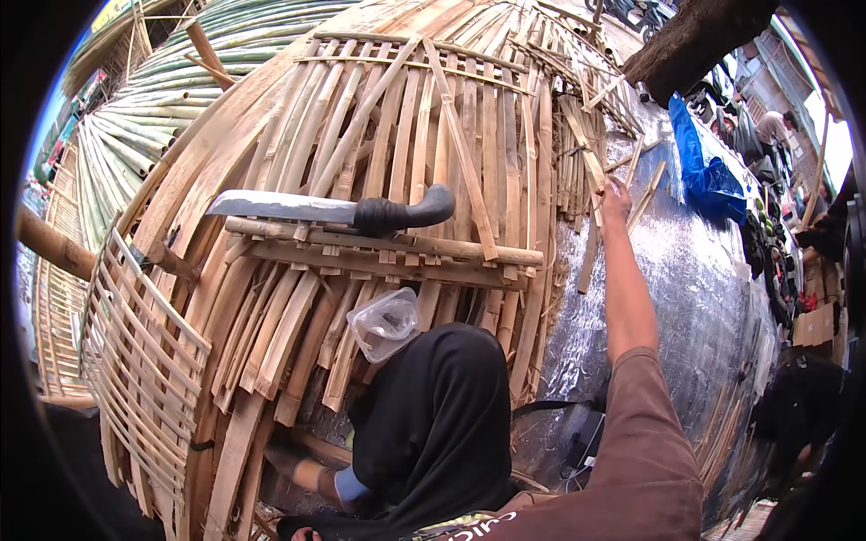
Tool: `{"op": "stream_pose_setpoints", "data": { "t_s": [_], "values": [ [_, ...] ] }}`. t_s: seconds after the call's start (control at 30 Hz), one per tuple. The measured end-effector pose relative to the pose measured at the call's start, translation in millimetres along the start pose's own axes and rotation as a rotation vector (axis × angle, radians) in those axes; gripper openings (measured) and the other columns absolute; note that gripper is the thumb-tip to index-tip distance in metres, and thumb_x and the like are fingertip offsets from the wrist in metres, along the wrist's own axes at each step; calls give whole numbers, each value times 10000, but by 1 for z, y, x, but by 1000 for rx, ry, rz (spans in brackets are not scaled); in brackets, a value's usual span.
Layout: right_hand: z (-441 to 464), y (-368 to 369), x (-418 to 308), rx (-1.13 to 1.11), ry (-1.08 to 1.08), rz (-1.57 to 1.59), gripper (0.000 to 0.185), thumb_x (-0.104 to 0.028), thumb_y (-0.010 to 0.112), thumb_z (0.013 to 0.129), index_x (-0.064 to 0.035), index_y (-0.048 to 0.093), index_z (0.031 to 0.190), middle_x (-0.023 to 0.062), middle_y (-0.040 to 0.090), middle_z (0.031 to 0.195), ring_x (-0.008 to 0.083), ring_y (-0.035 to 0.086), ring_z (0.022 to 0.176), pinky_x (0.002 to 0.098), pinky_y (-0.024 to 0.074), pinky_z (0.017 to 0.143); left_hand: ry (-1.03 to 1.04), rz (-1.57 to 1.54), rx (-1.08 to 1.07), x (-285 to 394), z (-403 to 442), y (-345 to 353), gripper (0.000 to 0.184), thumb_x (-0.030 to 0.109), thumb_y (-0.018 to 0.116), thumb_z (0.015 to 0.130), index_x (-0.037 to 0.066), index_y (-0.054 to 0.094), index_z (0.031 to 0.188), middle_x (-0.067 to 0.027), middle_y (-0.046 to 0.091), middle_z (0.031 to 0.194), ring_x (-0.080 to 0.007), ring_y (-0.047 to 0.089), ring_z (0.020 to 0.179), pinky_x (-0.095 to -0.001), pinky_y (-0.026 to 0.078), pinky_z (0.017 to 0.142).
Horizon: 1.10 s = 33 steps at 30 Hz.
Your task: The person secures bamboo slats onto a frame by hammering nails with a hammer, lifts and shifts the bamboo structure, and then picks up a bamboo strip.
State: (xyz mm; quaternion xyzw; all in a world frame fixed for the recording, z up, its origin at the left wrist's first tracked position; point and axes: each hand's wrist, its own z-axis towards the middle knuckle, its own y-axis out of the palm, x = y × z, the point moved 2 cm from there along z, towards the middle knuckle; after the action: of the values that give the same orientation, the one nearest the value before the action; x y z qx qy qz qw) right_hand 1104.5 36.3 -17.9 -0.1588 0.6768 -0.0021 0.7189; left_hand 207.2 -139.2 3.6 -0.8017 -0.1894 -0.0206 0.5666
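Note:
My right hand (615, 202) reaches far out, its fingers closed at the end of a split bamboo strip (585, 149) beside a pile of similar strips. Of my left hand (305, 535) only a sliver of fingers shows at the bottom edge, so its grip is hidden. In front of my knee lies a slatted bamboo panel (388, 135) with crosspieces and two slanting braces. A machete (298, 207) with a dark wrapped handle rests along its near crosspiece, blade to the left. Nearer me, a clear plastic container (385, 323) holds small dark pieces, perhaps nails.
Green bamboo poles (135, 113) are stacked at the far left. A curved slatted bamboo piece (144, 352) stands at the near left. Silvery sheeting (667, 270) covers the ground at right, with a blue tarp (708, 180) beyond. A thick trunk (695, 45) juts in above; another person (774, 128) is farther off.

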Motion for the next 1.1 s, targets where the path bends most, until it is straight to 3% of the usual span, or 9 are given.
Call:
{"op": "stream_pose_setpoints", "data": {
  "t_s": [0.1,0.17,0.27,0.4,0.5,0.63,0.77,0.9,1.1],
  "values": [
    [11,3,10,176,-100,38,490,-229,678,895,-65,506,1324,64,690,962,143,639,834,290,484,795,22,31,43,-7,1,2,291,229,621,896,-12,672,1050,-235,652,1068,-409,589,1016,-451,449,935],
    [14,-1,10,54,7,171,530,-213,699,873,-70,468,1329,59,668,881,150,614,759,309,504,727,19,9,31,-9,3,3,286,226,621,895,-12,676,1044,-234,654,1066,-405,592,1013,-447,451,936],
    [40,-9,23,-159,172,99,377,-309,745,846,-89,544,1075,38,610,780,116,506,544,255,406,487,34,12,56,-13,3,7,281,223,622,896,-9,678,1043,-232,655,1069,-399,593,1017,-443,452,937],
    [3,-9,-16,-37,369,388,232,-302,665,920,-103,551,956,24,587,725,102,484,502,242,355,416,25,20,63,-12,3,8,278,220,624,895,-5,679,1048,-227,656,1072,-393,596,1019,-438,454,939],
    [15,-8,-14,5,280,258,174,-259,652,928,-108,568,955,20,570,712,111,497,523,313,410,461,-30,-10,53,-8,4,5,274,217,628,892,-5,680,1045,-219,658,1074,-383,599,1019,-434,457,936],
    [13,-14,-23,44,107,98,249,-133,719,861,-89,609,1079,46,645,815,100,522,571,276,425,503,-39,-21,62,-6,3,3,272,217,630,890,-5,683,1038,-215,662,1072,-381,604,1015,-430,459,933],
    [45,-30,-9,160,-33,94,300,-195,815,793,-80,709,1049,49,683,832,130,575,723,294,473,647,-36,38,95,-9,4,7,269,224,629,891,-2,690,1026,-215,668,1056,-381,609,1003,-426,463,926],
    [72,-56,-15,306,-231,-58,359,-327,788,817,-58,742,1050,45,724,834,132,634,734,261,488,700,-45,-22,72,-1,5,-2,275,230,629,891,-4,691,1022,-213,670,1055,-379,612,999,-424,465,922],
    [14,-80,-78,316,-449,-339,295,-321,762,835,-77,762,1001,57,751,902,123,664,782,261,492,721,-69,0,97,-16,7,4,297,251,604,910,2,692,1046,-210,667,1085,-373,611,1017,-422,464,926]
  ]
}}
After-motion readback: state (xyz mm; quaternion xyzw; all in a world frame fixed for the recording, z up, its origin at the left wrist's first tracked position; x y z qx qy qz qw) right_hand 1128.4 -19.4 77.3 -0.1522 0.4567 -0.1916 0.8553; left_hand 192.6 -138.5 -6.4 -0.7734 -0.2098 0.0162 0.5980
